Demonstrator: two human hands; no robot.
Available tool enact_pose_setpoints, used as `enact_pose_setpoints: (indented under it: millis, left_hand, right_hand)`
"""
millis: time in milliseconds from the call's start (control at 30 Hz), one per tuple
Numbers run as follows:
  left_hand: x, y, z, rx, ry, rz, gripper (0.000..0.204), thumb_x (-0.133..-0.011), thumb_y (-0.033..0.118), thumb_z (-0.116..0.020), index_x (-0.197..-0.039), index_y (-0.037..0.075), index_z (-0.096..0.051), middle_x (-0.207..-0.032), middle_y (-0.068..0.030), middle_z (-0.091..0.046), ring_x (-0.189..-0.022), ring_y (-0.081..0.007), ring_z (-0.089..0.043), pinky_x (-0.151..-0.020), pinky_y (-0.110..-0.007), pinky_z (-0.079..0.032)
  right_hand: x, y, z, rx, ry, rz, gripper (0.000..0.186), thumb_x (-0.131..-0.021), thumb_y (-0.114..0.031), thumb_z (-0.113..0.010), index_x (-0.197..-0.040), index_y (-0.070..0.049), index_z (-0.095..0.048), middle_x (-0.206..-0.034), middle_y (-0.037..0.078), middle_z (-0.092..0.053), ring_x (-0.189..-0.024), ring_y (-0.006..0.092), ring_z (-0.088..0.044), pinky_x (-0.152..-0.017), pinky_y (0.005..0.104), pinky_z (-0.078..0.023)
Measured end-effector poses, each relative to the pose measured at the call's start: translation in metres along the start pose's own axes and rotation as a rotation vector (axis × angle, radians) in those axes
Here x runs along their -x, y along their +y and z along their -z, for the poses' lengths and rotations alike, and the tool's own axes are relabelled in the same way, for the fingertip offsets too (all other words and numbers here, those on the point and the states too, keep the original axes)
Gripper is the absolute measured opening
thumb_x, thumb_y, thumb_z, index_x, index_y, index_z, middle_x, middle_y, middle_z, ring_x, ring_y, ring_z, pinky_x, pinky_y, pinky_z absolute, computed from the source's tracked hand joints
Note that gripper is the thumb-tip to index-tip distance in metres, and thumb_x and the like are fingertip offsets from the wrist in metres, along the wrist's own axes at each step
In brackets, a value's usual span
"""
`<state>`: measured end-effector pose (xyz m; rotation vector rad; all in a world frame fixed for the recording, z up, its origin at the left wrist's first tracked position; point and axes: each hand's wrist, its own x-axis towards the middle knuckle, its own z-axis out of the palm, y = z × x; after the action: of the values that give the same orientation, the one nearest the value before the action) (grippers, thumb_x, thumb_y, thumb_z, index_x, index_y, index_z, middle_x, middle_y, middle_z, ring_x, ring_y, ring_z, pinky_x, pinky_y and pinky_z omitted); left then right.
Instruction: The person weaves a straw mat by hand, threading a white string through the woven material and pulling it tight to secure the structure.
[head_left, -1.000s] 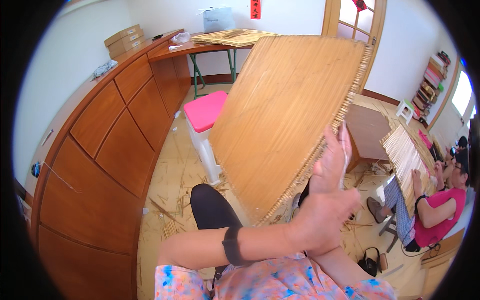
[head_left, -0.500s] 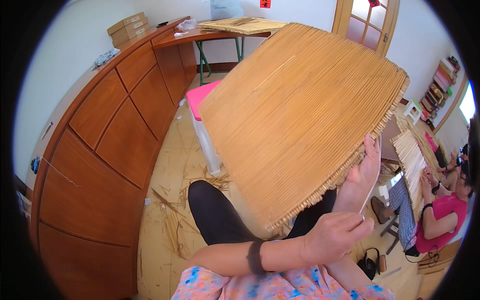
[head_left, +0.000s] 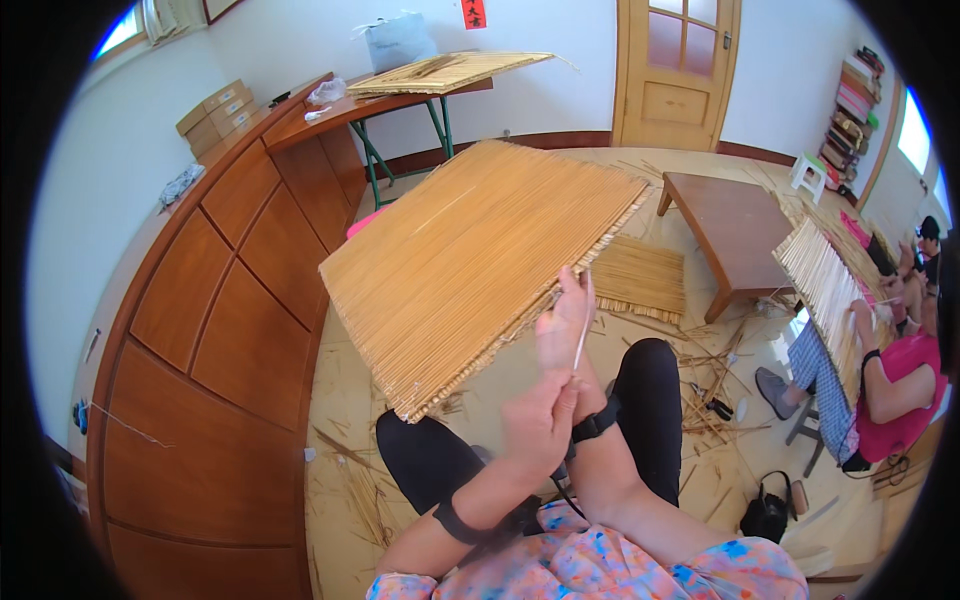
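Note:
A large tan mat of thin straw rods (head_left: 470,260) is held up at a slant, with a knobbly bound edge along its lower right side. My right hand (head_left: 560,322) grips that edge, fingertips on the binding and thumb partly seen. Below it, my left hand (head_left: 537,425) is closed in a pinch on a thin white cord (head_left: 581,345), which runs up toward the binding. Both forearms wear dark straps. My dark-clad knees frame the arms.
A curved wooden cabinet (head_left: 180,420) lines the left. Behind are a green-legged desk (head_left: 300,125) with mats, a low brown table (head_left: 727,235) and a mat on the floor (head_left: 637,280). A co-worker in pink (head_left: 900,410) works at right. Loose straw and a black bag (head_left: 765,515) lie nearby.
The mat and my right hand have moved down and left in the view, uncovering the low table and floor mat. My left hand has also shifted left. The view takes in more of the door.

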<state>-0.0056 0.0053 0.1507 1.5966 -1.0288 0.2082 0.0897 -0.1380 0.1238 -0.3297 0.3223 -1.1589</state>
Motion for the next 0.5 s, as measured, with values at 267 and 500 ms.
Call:
enact_pose_setpoints:
  millis: [267,500]
  left_hand:
    - [0.006,-0.033,0.043,0.105,0.023,0.211,0.01,-0.094,0.003,-0.048,-0.088,-0.003,-0.054,-0.074,-0.0093,-0.067,-0.062,-0.0118,-0.062,-0.061,-0.021,-0.047]
    - [0.061,-0.062,0.082,0.301,0.082,0.488,0.016,-0.098,0.009,-0.043,-0.085,0.0,-0.048,-0.069,-0.0091,-0.06,-0.061,-0.0163,-0.063,-0.059,-0.026,-0.051]
  right_hand:
    - [0.037,0.054,0.043,0.198,-0.111,-0.232,0.034,-0.087,0.001,-0.055,-0.12,-0.002,-0.047,-0.109,0.008,-0.056,-0.093,0.0184,-0.055,-0.079,0.0317,-0.046]
    - [0.045,0.04,0.116,0.598,-0.584,-0.773,0.054,-0.07,-0.001,-0.059,-0.123,-0.003,-0.049,-0.119,0.009,-0.056,-0.112,0.0239,-0.052,-0.092,0.0421,-0.045]
